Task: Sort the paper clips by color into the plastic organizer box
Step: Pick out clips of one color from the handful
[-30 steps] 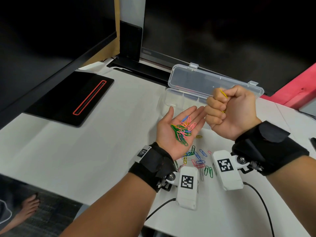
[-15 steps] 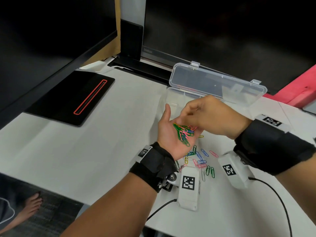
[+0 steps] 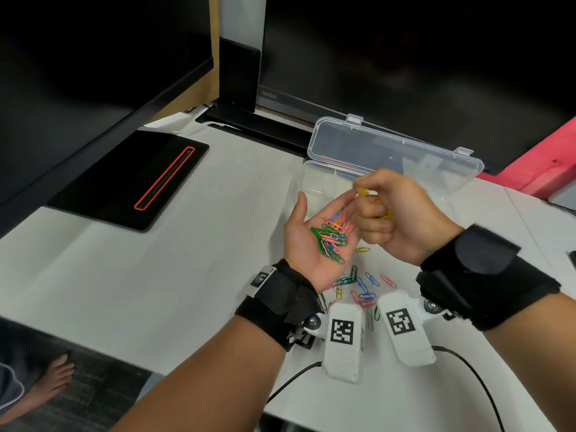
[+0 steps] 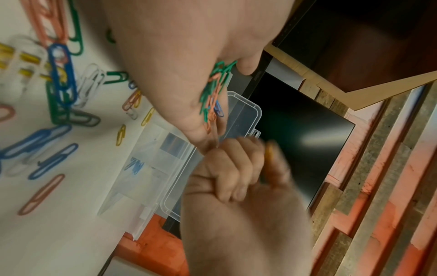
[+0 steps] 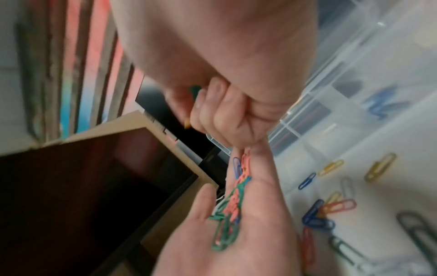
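My left hand (image 3: 300,244) lies palm up and open over the white table, carrying a heap of green, pink and blue paper clips (image 3: 332,236). My right hand (image 3: 402,219) is curled just right of those fingers; thumb and forefinger pinch a yellow clip (image 3: 362,192), and more yellow shows inside the fist. The clear plastic organizer box (image 3: 322,179) stands behind both hands with its lid (image 3: 392,151) open. In the left wrist view a few blue clips (image 4: 135,165) lie in one of its compartments. Several loose clips (image 3: 363,285) of mixed colours lie on the table under my wrists.
Dark monitors stand behind and to the left. A black monitor base with a red slot (image 3: 131,182) lies at the left. White wrist cameras (image 3: 343,335) with cables hang below my wrists. A red block (image 3: 545,163) sits at the right. The table's front edge runs near my forearms.
My right hand dipped into the heap on my left palm half a second ago and has lifted back with a yellow clip pinched. The left hand has stayed open in place.
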`<state>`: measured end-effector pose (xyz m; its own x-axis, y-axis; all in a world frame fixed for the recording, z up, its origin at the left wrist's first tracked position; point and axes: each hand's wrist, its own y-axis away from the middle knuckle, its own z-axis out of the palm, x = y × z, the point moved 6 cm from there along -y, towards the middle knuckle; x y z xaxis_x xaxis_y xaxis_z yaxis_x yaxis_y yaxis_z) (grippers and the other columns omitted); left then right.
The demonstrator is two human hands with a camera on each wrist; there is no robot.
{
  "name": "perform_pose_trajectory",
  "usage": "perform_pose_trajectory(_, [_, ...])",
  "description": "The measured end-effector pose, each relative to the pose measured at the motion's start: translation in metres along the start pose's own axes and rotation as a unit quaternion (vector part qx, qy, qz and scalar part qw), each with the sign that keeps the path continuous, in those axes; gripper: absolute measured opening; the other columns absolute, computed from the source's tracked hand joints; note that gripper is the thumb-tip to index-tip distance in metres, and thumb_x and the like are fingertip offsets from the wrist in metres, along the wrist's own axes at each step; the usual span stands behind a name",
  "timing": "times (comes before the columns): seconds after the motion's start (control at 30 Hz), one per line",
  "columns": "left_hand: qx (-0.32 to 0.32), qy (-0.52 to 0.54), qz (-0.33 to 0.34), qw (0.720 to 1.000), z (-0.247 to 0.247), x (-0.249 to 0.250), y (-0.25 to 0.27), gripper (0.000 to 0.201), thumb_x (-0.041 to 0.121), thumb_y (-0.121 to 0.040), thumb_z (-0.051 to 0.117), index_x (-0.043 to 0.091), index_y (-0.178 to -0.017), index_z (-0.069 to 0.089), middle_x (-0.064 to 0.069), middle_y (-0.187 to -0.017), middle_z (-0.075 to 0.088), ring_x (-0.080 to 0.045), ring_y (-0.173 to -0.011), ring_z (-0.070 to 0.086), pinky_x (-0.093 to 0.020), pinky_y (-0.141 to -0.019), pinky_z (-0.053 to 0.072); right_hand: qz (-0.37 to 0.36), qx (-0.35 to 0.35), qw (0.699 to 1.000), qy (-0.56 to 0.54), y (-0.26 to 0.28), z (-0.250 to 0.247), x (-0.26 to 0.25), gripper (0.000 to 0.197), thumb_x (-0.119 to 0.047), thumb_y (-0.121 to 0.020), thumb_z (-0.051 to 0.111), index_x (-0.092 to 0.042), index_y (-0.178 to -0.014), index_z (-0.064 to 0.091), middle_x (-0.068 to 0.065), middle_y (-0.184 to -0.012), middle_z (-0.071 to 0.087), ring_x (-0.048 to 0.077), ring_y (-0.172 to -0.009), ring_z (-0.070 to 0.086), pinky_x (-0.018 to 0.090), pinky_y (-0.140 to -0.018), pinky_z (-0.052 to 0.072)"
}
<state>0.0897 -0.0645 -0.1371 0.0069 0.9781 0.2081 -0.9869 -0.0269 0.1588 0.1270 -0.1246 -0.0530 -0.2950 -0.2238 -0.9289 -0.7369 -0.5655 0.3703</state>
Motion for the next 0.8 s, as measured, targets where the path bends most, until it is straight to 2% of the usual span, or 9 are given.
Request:
perform_pose_trajectory(0.1, [0.002, -0.007, 0.003, 1.000, 0.001, 0.002, 0.000, 0.073, 0.055, -0.097, 0.038, -0.007, -0.134, 0.050, -0.026, -0.134, 0.055, -0.032, -0.127, 0.053, -0.038, -0.105, 0.045, 0.025, -0.025, 0.988, -0.148, 0.002, -0.011, 0.001, 0.015, -0.022, -0.072, 0.038, -0.019, -0.058, 0.031, -0.005, -0.046, 0.022, 0.008, -0.032, 0.016, 0.018, -0.042, 0.006])
perform_pose_trajectory(0.17, [-0.004, 0.010, 0.000, 1.000, 0.002, 0.001, 0.001, 0.073, 0.054, -0.097, 0.039, -0.007, -0.136, 0.048, -0.027, -0.137, 0.052, -0.035, -0.130, 0.050, -0.041, -0.110, 0.039, 0.022, -0.028, 0.985, -0.171, 0.002, -0.017, 0.002, 0.014, -0.017, -0.069, 0.035, -0.017, -0.056, 0.037, -0.005, -0.044, 0.025, 0.007, -0.031, 0.018, 0.018, -0.041, 0.007])
perform_pose_trajectory(0.23, [-0.006, 0.020, -0.002, 1.000, 0.003, 0.000, 0.002, 0.073, 0.053, -0.097, 0.041, -0.008, -0.136, 0.047, -0.028, -0.138, 0.051, -0.038, -0.131, 0.048, -0.044, -0.113, 0.034, 0.021, -0.011, 0.988, -0.151, 0.001, -0.023, 0.003, 0.018, -0.010, -0.070, 0.032, -0.015, -0.057, 0.045, -0.005, -0.045, 0.029, 0.006, -0.030, 0.019, 0.017, -0.039, 0.008])
perform_pose_trajectory(0.3, [-0.007, 0.021, -0.003, 1.000, 0.004, 0.000, 0.003, 0.073, 0.053, -0.096, 0.042, -0.009, -0.135, 0.047, -0.029, -0.135, 0.053, -0.039, -0.129, 0.050, -0.045, -0.111, 0.037, 0.023, 0.019, 0.995, -0.096, 0.000, -0.027, 0.003, 0.024, -0.005, -0.072, 0.029, -0.014, -0.060, 0.048, -0.003, -0.048, 0.033, 0.007, -0.031, 0.018, 0.017, -0.040, 0.008])
perform_pose_trajectory(0.4, [-0.007, 0.021, -0.001, 1.000, 0.006, 0.000, 0.003, 0.076, 0.055, -0.095, 0.042, -0.010, -0.135, 0.046, -0.030, -0.126, 0.059, -0.038, -0.123, 0.055, -0.043, -0.104, 0.045, 0.023, 0.048, 0.999, -0.005, 0.000, -0.027, 0.000, 0.030, -0.004, -0.079, 0.026, -0.014, -0.060, 0.048, -0.004, -0.049, 0.027, 0.007, -0.035, 0.013, 0.015, -0.041, 0.009])
perform_pose_trajectory(0.5, [-0.004, 0.025, -0.004, 1.000, 0.005, -0.001, 0.002, 0.079, 0.057, -0.094, 0.044, -0.009, -0.138, 0.042, -0.031, -0.128, 0.057, -0.039, -0.124, 0.054, -0.045, -0.108, 0.041, 0.029, 0.045, 0.998, 0.014, -0.001, -0.026, -0.002, 0.028, -0.007, -0.081, 0.029, -0.014, -0.064, 0.050, -0.006, -0.049, 0.021, 0.007, -0.035, 0.011, 0.015, -0.039, 0.009])
perform_pose_trajectory(0.6, [-0.007, 0.034, -0.007, 0.999, 0.006, -0.001, 0.002, 0.081, 0.057, -0.093, 0.045, -0.009, -0.139, 0.041, -0.031, -0.131, 0.054, -0.039, -0.125, 0.053, -0.045, -0.107, 0.042, 0.026, 0.024, 0.996, -0.076, -0.001, -0.024, -0.005, 0.028, -0.009, -0.083, 0.032, -0.013, -0.067, 0.054, -0.007, -0.048, 0.020, 0.007, -0.032, 0.014, 0.015, -0.035, 0.010])
perform_pose_trajectory(0.7, [-0.007, 0.036, -0.009, 0.999, 0.005, -0.001, 0.001, 0.081, 0.057, -0.094, 0.044, -0.011, -0.137, 0.042, -0.031, -0.134, 0.052, -0.040, -0.128, 0.050, -0.047, -0.111, 0.036, -0.011, 0.008, 0.980, -0.198, 0.001, -0.025, -0.011, 0.027, -0.009, -0.078, 0.033, -0.014, -0.059, 0.051, -0.008, -0.044, 0.023, 0.005, -0.030, 0.018, 0.018, -0.032, 0.012])
perform_pose_trajectory(0.8, [-0.005, 0.027, -0.007, 1.000, 0.003, -0.001, -0.001, 0.080, 0.056, -0.095, 0.043, -0.011, -0.137, 0.042, -0.031, -0.136, 0.051, -0.040, -0.130, 0.048, -0.046, -0.113, 0.034, -0.044, 0.015, 0.973, -0.224, 0.002, -0.028, -0.017, 0.016, -0.010, -0.072, 0.038, -0.017, -0.060, 0.046, -0.008, -0.044, 0.022, 0.007, -0.032, 0.016, 0.019, -0.033, 0.012])
